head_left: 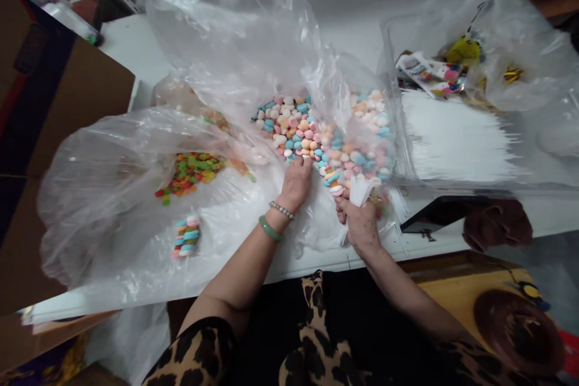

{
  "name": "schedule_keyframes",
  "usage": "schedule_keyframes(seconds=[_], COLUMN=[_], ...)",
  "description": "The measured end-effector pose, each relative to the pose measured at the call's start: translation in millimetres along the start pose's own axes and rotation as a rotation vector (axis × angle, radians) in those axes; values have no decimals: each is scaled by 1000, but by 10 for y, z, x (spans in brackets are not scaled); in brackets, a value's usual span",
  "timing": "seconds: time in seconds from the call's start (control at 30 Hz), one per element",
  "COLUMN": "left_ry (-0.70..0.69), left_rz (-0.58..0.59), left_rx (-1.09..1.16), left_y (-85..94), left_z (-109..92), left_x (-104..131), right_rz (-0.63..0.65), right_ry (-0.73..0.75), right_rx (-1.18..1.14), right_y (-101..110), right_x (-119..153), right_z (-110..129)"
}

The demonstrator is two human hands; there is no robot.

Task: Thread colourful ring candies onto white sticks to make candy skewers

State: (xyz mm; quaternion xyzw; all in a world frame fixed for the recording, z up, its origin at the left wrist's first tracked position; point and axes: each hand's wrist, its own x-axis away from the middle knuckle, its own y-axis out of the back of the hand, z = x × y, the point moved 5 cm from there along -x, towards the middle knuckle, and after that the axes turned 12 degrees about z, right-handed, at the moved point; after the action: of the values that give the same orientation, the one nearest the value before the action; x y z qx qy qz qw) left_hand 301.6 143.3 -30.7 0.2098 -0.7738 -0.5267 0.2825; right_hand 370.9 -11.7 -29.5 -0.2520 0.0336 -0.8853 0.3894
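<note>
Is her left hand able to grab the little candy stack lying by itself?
Probably yes: the candy stack lies on open plastic beside her left hand, with nothing between.

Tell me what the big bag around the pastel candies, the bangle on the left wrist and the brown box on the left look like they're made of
Bag: thin clear plastic film, glossy, crinkled, see-through.
Bangle: looks like jade or green glass; smooth, translucent, though plastic is possible.
Box: apparently cardboard, matte brown with flat panels.
</note>
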Motion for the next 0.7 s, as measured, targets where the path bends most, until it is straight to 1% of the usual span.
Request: schedule_keyframes(seconds=[0.1,0.17,0.27,0.33,0.4,0.43,0.47,0.53,0.57,0.6,0.63,0.7], left_ry=[9,-55,-140,-173,-166,-145,-110,-8,47,99,139,157], left_rz=[29,58,51,58,72,59,22,-108,-169,-201,-194,-97], left_rx=[45,55,54,60,87,120,177,397,568,776,1011,1486], left_y=[3,-15,-31,-39,-31,-7,35,152,202,228,228,187], left_z=[33,18,-3,-13,-10,1,25,129,208,299,387,516], left_x=[52,111,191,202,193,195,210,304,384,479,580,793], right_rz=[7,25,62,81,102,108,106,94,93,101,121,202], right_ry=[2,-3,-13,-8,7,14,19,21,19,14,8,-8], right_rx=[15,25,42,52,60,68,80,121,150,184,224,327], right_y=[-9,-19,-49,-73,-90,-89,-81,-53,-45,-49,-70,-172], right_x=[14,25,45,65,90,104,119,156,179,206,238,313], right_z=[13,7,-25,-45,-49,-44,-34,-4,13,29,42,45])
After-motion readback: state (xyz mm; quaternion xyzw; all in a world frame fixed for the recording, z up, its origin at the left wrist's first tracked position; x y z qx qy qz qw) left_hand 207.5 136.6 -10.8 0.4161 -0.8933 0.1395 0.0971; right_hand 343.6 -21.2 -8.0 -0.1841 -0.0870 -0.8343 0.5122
